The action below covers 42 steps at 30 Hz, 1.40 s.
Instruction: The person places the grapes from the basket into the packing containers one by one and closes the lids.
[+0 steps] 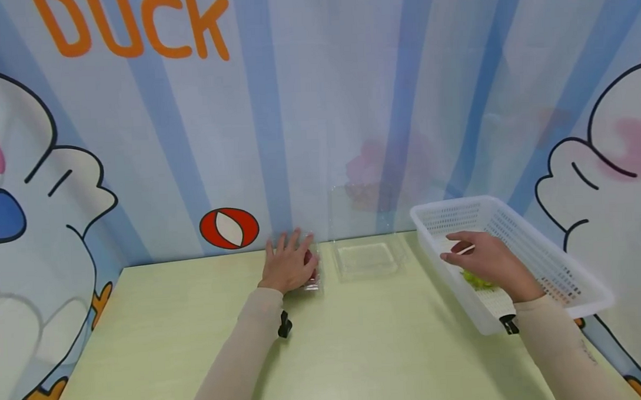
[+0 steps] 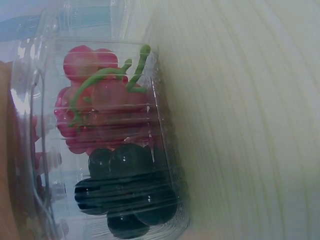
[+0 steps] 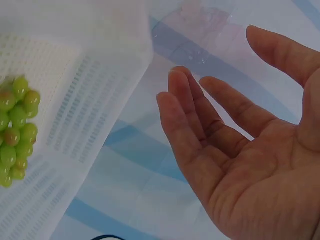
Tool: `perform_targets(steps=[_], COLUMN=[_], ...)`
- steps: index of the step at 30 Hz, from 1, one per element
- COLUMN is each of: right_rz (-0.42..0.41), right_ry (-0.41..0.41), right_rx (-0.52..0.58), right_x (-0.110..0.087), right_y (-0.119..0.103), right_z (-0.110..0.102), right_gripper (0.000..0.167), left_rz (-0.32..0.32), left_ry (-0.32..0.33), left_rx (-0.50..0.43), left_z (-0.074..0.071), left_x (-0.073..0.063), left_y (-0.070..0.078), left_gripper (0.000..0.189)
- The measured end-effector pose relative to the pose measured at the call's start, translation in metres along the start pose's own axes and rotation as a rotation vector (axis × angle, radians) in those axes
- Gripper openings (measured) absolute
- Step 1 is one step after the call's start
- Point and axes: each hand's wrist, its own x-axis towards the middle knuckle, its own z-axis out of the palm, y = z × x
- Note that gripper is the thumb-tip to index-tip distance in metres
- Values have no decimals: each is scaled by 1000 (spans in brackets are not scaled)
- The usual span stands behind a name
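Along the far edge of the tabletop [image 1: 357,346], against the striped backdrop [image 1: 317,117], the filled clear box [image 1: 313,284] sits under the left hand [image 1: 287,269], whose fingers are spread across its top. Through its side the left wrist view shows red grapes [image 2: 107,100] with a green stem next to dark grapes [image 2: 130,192], so the loading of this box looks done; glare on the plastic makes it hard to tell whether its cover is fully pressed down. Just to its right stands a second clear box [image 1: 367,260], its transparent lid [image 1: 363,213] raised toward the backdrop, with nothing visible inside, so that one seems not yet begun. Farther right, the white basket [image 1: 456,214] holds a bunch of green grapes [image 3: 17,130], apparently the fruit left to deal with. Over the basket's left side hangs the right hand [image 1: 487,263], holding nothing, its fingers loosely bent and the thumb well apart from them. As for obstacles, the basket's raised walls surround the green grapes, and the upright lid occupies the space behind the second box, while the near part of the tabletop offers room to work. A small black clip [image 1: 285,325] shows at the left cuff, and orange lettering [image 1: 158,29] marks the backdrop's upper left.
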Motion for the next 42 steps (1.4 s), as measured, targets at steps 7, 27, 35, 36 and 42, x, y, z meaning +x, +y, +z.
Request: perform_targets(steps=[7,27,35,36,42], right_rz=[20,0,16,14,17], right_ry=[-59,-258,-321,-328,-378], right_rx=[-79,-134,-170,-176,-199], right_x=[8,33,38,38,40], right_y=[21,73,86,88,99], right_z=[-16,-34,-33,-33,-33], right_gripper=[69,65,68,69,76], left_rz=[7,6,8,9,3], left_ry=[1,15,10,10,5], left_rx=[-1,8,5,4,4], left_z=[-3,2,1,1,1], left_x=[1,3,1,1,1], left_y=[-1,-3,-2,-2,-2], left_gripper=[61,61,62,62,61])
